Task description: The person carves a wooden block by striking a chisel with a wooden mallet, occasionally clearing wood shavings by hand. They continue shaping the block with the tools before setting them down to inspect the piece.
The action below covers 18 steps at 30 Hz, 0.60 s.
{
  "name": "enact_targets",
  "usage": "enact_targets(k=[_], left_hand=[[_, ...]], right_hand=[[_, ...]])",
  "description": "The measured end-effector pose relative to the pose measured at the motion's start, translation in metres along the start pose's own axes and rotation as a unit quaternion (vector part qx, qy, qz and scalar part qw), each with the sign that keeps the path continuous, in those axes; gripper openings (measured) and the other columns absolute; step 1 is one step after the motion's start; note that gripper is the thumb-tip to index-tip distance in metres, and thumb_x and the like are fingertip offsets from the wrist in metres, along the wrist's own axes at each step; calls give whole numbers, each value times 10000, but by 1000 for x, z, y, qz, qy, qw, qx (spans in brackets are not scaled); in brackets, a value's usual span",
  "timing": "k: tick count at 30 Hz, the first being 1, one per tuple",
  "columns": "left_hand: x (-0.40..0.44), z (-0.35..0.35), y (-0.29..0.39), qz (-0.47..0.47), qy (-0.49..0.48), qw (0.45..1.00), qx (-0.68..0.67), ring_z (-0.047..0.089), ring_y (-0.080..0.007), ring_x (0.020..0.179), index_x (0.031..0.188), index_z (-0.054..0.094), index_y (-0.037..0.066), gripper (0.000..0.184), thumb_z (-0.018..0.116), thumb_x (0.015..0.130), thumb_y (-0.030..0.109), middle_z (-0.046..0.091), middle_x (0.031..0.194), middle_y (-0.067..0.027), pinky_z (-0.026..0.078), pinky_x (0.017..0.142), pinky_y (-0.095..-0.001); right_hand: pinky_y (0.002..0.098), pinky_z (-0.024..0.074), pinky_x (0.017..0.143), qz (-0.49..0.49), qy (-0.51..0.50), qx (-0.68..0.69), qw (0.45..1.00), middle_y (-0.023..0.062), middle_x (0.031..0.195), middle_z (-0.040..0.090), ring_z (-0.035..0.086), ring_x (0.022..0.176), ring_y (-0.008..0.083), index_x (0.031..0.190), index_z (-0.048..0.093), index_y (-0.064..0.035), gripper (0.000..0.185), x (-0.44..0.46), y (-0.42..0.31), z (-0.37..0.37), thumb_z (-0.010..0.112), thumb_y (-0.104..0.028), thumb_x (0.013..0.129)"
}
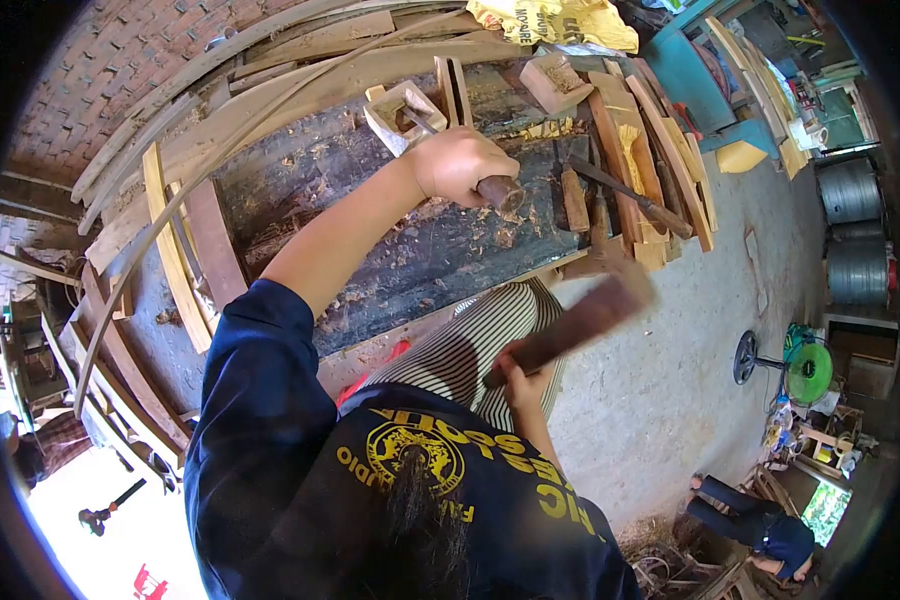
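My left hand [463,165] is closed around the handle of a chisel [500,193], whose blade points up and left. The blade reaches into the hollow of a pale wooden block [380,118] on the dark workbench [370,290]. Lower down, beside the striped cloth over my leg [450,355], my right hand [526,380] grips one end of a flat dark wooden bat [585,320]. The bat's far end is blurred and stands apart from the chisel.
Another hollowed block [555,82] rests at the bench's back. A long tool [635,195] and wooden strips [670,140] lie to the right; curved boards [270,100] line the back and left. Beyond are a green fan [810,373] and a person [770,530].
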<state>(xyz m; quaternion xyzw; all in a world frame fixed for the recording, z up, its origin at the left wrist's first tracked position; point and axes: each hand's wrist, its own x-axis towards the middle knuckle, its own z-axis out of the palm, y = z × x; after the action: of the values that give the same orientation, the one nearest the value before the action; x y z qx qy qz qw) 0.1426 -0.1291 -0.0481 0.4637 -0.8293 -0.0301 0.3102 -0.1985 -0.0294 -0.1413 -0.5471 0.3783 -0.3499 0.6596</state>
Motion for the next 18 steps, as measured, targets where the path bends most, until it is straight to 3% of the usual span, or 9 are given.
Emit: enact_targets(k=[1, 3, 4, 5, 8, 9, 16, 17, 18], left_hand=[[-1, 0, 0, 0, -1, 1000, -1, 591, -314, 704, 835, 569, 111, 391, 741, 486, 149, 571, 720, -77, 480, 620, -413], [-2, -2, 0, -5, 15, 1000, -26, 589, -316, 701, 812, 577, 107, 374, 743, 480, 150, 572, 717, -80, 476, 615, -409], [-3, -1, 0, -4, 15, 999, -28, 589, -316, 701, 812, 577, 107, 374, 743, 480, 150, 572, 717, -80, 476, 615, -409], [-4, -1, -1, 4, 30, 999, -24, 603, -310, 697, 828, 579, 113, 371, 741, 498, 159, 591, 720, -70, 481, 602, -415], [-7, -2, -1, 8, 50, 998, -28, 613, -303, 692, 837, 581, 124, 354, 735, 522, 174, 605, 719, -60, 486, 589, -418], [-9, -2, 0, 2, 50, 998, -39, 611, -303, 690, 829, 581, 130, 340, 730, 527, 179, 601, 716, -61, 486, 589, -415], [-12, -3, -1, 4, 41, 998, -46, 586, -306, 667, 765, 567, 124, 297, 724, 520, 184, 574, 686, -74, 467, 577, -411], [-12, -4, 0, -7, 39, 998, -46, 585, -310, 669, 771, 570, 122, 304, 725, 517, 184, 575, 688, -78, 467, 577, -411], [-12, -1, -2, -7, 40, 998, -47, 585, -310, 669, 771, 570, 122, 304, 725, 517, 184, 575, 688, -78, 467, 577, -411]], right_hand=[[328, 488, 593, -30, 9, 60, 998, 97, 772, 581, 568, 636, 190, 1057, 454, -41, 358, 4, -13, 6, 634, -27, 748], [305, 499, 608, -137, 26, 181, 974, 117, 751, 607, 607, 675, 190, 956, 502, -6, 264, 23, -39, 34, 645, 4, 735], [304, 495, 616, -157, 4, 156, 975, 136, 797, 620, 614, 696, 189, 960, 512, -10, 242, 30, -29, 31, 625, -4, 746], [295, 485, 606, -155, -80, -112, 978, 107, 795, 611, 600, 677, 165, 976, 524, 10, 238, 42, -31, 18, 611, -13, 755], [270, 464, 571, 91, -26, -74, 993, 46, 722, 583, 557, 597, 126, 963, 557, 41, 261, 47, -33, 36, 651, -59, 741], [270, 464, 571, 89, -26, -73, 993, 46, 722, 583, 557, 597, 126, 963, 557, 41, 261, 44, -37, 37, 651, -59, 741], [306, 489, 648, -192, 27, 210, 958, 96, 723, 602, 587, 678, 166, 917, 585, -3, 234, 24, -48, 56, 692, -111, 739], [306, 489, 648, -193, 28, 209, 958, 96, 723, 602, 587, 678, 166, 917, 585, -3, 234, 30, -38, 51, 692, -111, 739], [306, 483, 655, -93, 0, 12, 996, 95, 733, 602, 581, 682, 164, 938, 582, 3, 258, 36, -27, 44, 694, -102, 730]])
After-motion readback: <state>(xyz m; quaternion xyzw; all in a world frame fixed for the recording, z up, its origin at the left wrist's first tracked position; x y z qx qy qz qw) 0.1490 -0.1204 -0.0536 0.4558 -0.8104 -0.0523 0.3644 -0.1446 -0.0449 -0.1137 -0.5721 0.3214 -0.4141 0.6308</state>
